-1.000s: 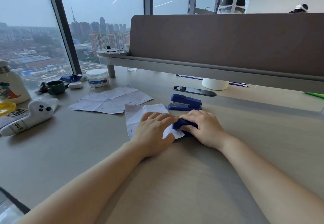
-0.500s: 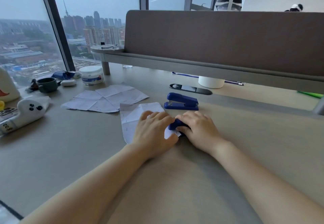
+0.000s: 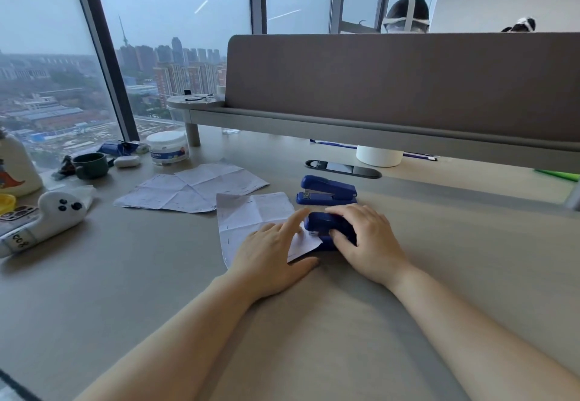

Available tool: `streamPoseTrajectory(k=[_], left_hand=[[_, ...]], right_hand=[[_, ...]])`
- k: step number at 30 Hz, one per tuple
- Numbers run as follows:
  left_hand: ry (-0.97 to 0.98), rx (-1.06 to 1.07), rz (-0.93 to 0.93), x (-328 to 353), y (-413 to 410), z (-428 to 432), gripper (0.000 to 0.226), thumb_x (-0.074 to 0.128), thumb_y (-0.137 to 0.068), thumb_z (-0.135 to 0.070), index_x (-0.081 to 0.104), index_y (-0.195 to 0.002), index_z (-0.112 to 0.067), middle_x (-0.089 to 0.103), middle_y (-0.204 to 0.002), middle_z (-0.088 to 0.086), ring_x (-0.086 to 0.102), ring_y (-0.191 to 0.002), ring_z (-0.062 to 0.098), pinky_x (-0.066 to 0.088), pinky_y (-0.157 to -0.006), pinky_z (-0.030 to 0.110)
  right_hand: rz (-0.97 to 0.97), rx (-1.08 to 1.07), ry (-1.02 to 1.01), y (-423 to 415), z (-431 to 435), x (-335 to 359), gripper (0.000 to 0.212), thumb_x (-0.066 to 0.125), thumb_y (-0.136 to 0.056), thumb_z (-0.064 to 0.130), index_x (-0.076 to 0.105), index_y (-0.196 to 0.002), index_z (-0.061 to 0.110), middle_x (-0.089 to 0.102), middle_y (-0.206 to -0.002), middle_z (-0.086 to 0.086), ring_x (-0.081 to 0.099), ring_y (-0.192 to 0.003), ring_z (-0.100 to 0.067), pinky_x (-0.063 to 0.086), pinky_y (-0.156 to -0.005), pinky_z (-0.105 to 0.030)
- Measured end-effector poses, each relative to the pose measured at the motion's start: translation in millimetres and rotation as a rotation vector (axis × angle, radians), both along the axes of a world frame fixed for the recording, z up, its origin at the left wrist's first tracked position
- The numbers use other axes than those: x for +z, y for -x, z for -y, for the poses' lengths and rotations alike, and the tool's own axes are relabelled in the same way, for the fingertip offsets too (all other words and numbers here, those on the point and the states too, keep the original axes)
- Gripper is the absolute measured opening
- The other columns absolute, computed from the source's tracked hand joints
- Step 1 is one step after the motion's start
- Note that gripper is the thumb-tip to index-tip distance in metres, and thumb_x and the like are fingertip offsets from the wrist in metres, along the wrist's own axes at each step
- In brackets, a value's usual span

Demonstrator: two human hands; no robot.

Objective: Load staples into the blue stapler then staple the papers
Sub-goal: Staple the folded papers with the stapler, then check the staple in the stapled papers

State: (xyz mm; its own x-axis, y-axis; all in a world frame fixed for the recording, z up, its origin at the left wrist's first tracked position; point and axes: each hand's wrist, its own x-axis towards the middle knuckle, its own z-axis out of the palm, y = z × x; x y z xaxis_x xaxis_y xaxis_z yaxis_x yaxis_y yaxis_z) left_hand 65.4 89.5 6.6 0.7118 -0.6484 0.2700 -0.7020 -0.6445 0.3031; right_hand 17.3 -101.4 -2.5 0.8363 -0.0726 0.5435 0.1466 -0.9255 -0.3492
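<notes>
My right hand wraps over a blue stapler at the desk's middle, whose jaws sit over the right corner of a creased white paper. My left hand lies flat on that paper with fingers spread, the index finger stretched toward the stapler's nose. A second blue stapler rests shut just behind, untouched. Another unfolded sheet of paper lies further left.
A grey divider panel closes off the back, with a person's head above it. At the left stand a white jar, a dark cup, an earbud case and a white ghost-shaped pouch. A white cup sits under the divider.
My left hand slid back a little and spread, uncovering more of the stapler under my right hand. The view tilted slightly; the second stapler and papers stayed put.
</notes>
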Motion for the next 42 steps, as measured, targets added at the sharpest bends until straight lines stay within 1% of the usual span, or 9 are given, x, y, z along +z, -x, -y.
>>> streamPoseTrajectory(k=[6, 15, 18, 21, 24, 29, 31, 35, 42], left_hand=[[0.011, 0.067, 0.0, 0.8, -4.2, 0.5, 0.04, 0.039, -0.095, -0.034, 0.038, -0.134, -0.036, 0.056, -0.133, -0.013, 0.045, -0.126, 0.016, 0.039, -0.096, 0.032], [0.114, 0.193, 0.053, 11.2, -7.5, -0.7, 0.031, 0.033, -0.098, -0.034, 0.061, -0.11, -0.028, 0.065, -0.11, -0.007, 0.057, -0.1, 0.02, 0.039, -0.072, 0.029], [0.254, 0.263, 0.07, 15.3, -5.7, -0.7, 0.026, 0.036, -0.097, -0.03, 0.061, -0.099, -0.025, 0.059, -0.085, -0.007, 0.05, -0.08, 0.018, 0.033, -0.063, 0.03], [0.368, 0.31, 0.067, 15.9, -7.4, -2.0, 0.024, 0.04, -0.096, -0.026, 0.047, -0.074, -0.025, 0.047, -0.063, -0.008, 0.043, -0.067, 0.019, 0.03, -0.056, 0.033], [0.546, 0.292, -0.052, 16.9, -8.3, -2.6, 0.039, 0.048, -0.094, -0.021, 0.032, -0.058, -0.026, 0.038, -0.053, -0.006, 0.038, -0.055, 0.017, 0.027, -0.052, 0.033], [0.728, 0.224, -0.374, 14.3, -13.4, -2.7, 0.008, 0.054, -0.089, -0.023, 0.062, -0.086, -0.024, 0.067, -0.077, 0.003, 0.06, -0.074, 0.023, 0.049, -0.069, 0.039], [0.804, 0.185, -0.501, 14.1, -11.2, -1.2, 0.013, 0.056, -0.088, -0.021, 0.065, -0.094, -0.029, 0.072, -0.088, -0.004, 0.066, -0.085, 0.016, 0.052, -0.079, 0.035], [0.827, 0.089, -0.624, 13.5, -7.2, 2.2, 0.009, 0.062, -0.086, -0.016, 0.067, -0.092, -0.019, 0.073, -0.089, 0.004, 0.064, -0.08, 0.018, 0.052, -0.075, 0.037], [0.812, 0.052, -0.593, 9.7, -5.8, 5.5, 0.01, 0.067, -0.083, -0.014, 0.068, -0.092, -0.016, 0.074, -0.092, 0.01, 0.061, -0.075, 0.011, 0.048, -0.075, 0.031]], right_hand=[[0.052, -0.117, 0.034, -7.6, 10.7, -0.5, 0.026, 0.062, -0.081, 0.022, 0.057, -0.107, 0.024, 0.066, -0.104, 0.005, 0.056, -0.101, -0.02, 0.028, -0.084, -0.028], [0.124, -0.3, 0.178, -19.3, 21.2, 0.1, 0.041, 0.07, -0.072, 0.003, 0.066, -0.11, 0.017, 0.061, -0.091, -0.01, 0.058, -0.085, -0.036, 0.045, -0.075, -0.041], [0.03, -0.31, 0.169, -21.9, 24.1, -2.5, 0.051, 0.058, -0.076, -0.006, 0.057, -0.124, 0.013, 0.06, -0.11, -0.014, 0.055, -0.099, -0.038, 0.044, -0.084, -0.042], [-0.113, -0.32, 0.106, -23.7, 25.6, -5.8, 0.051, 0.046, -0.088, 0.005, 0.04, -0.137, 0.014, 0.046, -0.138, -0.007, 0.044, -0.122, -0.031, 0.038, -0.1, -0.04], [-0.087, -0.289, 0.046, -23.3, 26.4, -6.2, 0.05, 0.049, -0.088, 0.012, 0.041, -0.137, 0.014, 0.045, -0.142, -0.005, 0.043, -0.124, -0.031, 0.037, -0.103, -0.041], [0.242, -0.043, -0.21, -11.7, 3.5, 4.3, 0.03, 0.054, -0.084, 0.02, 0.064, -0.112, 0.015, 0.064, -0.117, 0.0, 0.051, -0.11, -0.012, 0.035, -0.098, -0.022], [0.213, 0.069, -0.281, -7.1, -10.4, 6.6, 0.03, 0.056, -0.084, 0.029, 0.064, -0.111, 0.019, 0.063, -0.115, 0.008, 0.05, -0.112, -0.007, 0.035, -0.099, -0.02], [0.11, 0.147, -0.305, -6.4, -25.9, 6.5, 0.03, 0.062, -0.082, 0.038, 0.065, -0.105, 0.019, 0.064, -0.104, 0.009, 0.05, -0.104, -0.005, 0.032, -0.09, -0.008], [0.006, 0.134, -0.401, -6.1, -26.6, 6.1, 0.016, 0.067, -0.081, 0.035, 0.06, -0.081, 0.02, 0.062, -0.085, 0.002, 0.052, -0.089, -0.013, 0.044, -0.082, -0.031]])
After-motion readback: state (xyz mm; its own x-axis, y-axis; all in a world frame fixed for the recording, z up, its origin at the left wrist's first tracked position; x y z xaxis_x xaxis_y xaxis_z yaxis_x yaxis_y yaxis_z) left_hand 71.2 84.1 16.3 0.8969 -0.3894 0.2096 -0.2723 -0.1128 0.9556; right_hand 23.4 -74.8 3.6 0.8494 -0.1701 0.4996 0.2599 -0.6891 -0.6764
